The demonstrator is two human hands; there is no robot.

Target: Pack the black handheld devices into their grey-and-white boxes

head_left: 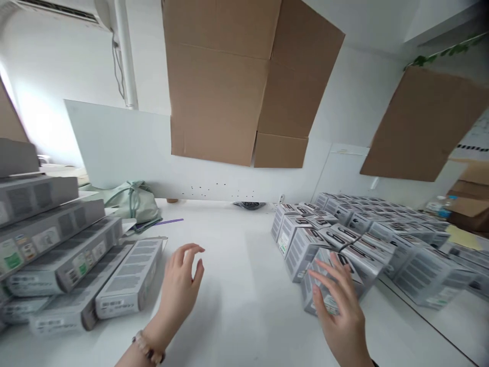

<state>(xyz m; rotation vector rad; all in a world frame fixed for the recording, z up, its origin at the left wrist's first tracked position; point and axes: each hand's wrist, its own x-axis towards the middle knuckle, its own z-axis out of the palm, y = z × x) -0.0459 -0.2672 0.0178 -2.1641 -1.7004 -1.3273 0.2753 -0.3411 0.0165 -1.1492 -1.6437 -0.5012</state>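
Right now, both hands hover over a white tabletop (244,290), and neither is clearly gripping anything. The right hand (338,311) has its fingers (323,285) spread wide and unclenched across a grey-and-white printed box (305,295). They appear to touch it, but whether they are actually grasping it is impossible to tell from this view. That box sits at the near corner of a tightly packed block of matching boxes (416,255), which spreads away beyond the fingertips. With its neighbours pressed so close, the open fingers have little space to reach around its sides, so a broad, spread contact suits it well.

The left hand (179,293), a beaded bracelet (147,349) at its wrist, is relaxed and empty, its fingers (191,250) loosely curved in the air. Just beyond those fingers, on the far side from the right hand, lies a stack of long grey boxes (132,280). Ahead of the left fingertips, a pale green cloth bag (137,204) rests near a thin purple strip (168,222).
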